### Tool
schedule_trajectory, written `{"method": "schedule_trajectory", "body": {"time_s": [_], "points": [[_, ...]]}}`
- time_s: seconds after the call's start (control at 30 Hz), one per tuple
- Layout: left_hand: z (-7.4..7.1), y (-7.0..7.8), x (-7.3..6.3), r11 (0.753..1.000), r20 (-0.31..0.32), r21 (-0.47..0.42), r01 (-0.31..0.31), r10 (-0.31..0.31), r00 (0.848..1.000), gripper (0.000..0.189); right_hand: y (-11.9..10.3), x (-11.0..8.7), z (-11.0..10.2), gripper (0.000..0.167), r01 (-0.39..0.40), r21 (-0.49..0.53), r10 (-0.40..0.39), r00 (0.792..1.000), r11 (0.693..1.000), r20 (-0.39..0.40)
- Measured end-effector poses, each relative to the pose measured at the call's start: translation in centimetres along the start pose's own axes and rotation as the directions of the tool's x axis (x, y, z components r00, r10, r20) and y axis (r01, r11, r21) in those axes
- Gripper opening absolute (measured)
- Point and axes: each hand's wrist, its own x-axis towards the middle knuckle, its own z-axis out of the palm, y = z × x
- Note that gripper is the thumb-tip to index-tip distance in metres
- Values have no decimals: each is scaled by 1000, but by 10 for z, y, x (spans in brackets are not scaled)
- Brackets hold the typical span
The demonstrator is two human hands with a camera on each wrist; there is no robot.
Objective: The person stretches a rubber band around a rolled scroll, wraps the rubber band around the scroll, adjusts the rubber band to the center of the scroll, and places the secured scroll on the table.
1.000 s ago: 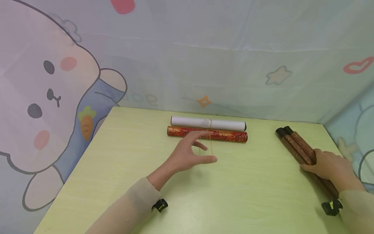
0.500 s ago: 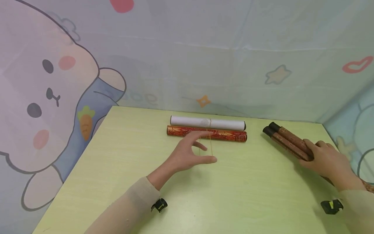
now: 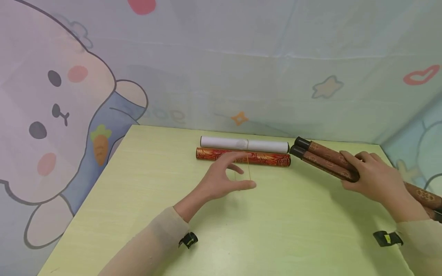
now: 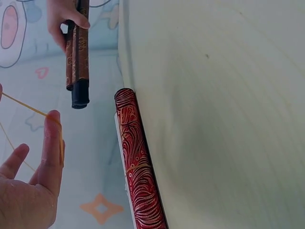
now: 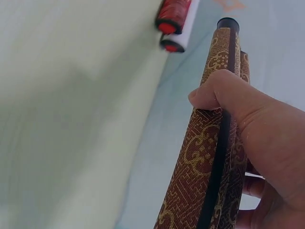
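Note:
In the head view my left hand (image 3: 219, 179) hovers over the middle of the table. Its thumb and fingers are spread apart, and a thin yellow rubber band (image 4: 26, 105) is stretched across them. At the right, my right hand (image 3: 378, 180) grips two brown patterned scrolls (image 3: 328, 160) side by side, raised and slanting, thumb on top in the right wrist view. Their black ends come right up to the near ends of a red and gold scroll (image 3: 271, 158) and a white scroll (image 3: 217, 142), which lie parallel beyond my left hand. A band circles the white scroll.
The pale yellow-green table (image 3: 276, 230) ends at the back against a cartoon-printed cloth (image 3: 221, 69). Another printed cloth (image 3: 428, 126) hangs along the right side. Both wrists wear a small black device, the left one (image 3: 188, 240) below the sleeve.
My right hand has lifted the brown scrolls off the table and swung their black ends left toward the red and white scrolls. The left hand has stayed nearly still with the rubber band.

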Motion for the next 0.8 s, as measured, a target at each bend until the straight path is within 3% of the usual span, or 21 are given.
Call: {"method": "schedule_trajectory", "body": {"time_s": [0.27,0.47,0.6,0.8], "points": [[-2,0,1,1000,-27,-12,-10,9,1000,81,-29,9,-11,82,104,12,-102,988,995,-115],[-2,2,2,984,-7,-176,27,-28,1000,83,-46,15,-15,85,190,32,-184,972,981,-146],[-3,3,4,979,-12,-203,26,-29,1000,85,-56,18,-14,89,261,37,-249,950,965,-189],[-3,2,7,974,-18,-223,30,-35,999,83,-71,24,-15,93,372,32,-350,897,928,-270]]}}
